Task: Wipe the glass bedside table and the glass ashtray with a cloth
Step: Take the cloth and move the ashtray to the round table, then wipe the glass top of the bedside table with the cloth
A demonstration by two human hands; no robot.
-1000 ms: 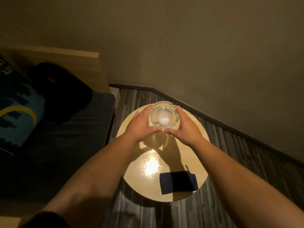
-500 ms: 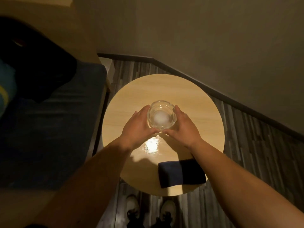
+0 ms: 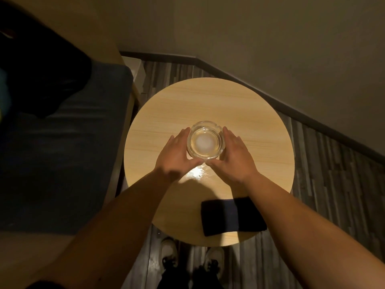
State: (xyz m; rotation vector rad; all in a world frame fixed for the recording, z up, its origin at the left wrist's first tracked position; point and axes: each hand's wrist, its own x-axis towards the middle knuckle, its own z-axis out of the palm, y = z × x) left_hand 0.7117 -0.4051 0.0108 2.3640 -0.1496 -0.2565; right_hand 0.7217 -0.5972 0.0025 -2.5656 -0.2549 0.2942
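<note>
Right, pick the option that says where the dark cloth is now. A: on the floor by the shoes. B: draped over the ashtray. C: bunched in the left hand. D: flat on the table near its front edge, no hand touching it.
D: the cloth lies flat on the table near its front edge, while both hands cup the ashtray.

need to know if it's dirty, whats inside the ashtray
The ashtray looks empty: no ash or butts, only a pale cloudy patch at the centre of its base. Both hands cup its sides, left hand and right hand, hiding the lower outer wall.

Clear ashtray (image 3: 206,142), navy cloth (image 3: 231,217), light woodgrain table (image 3: 208,101)
</note>
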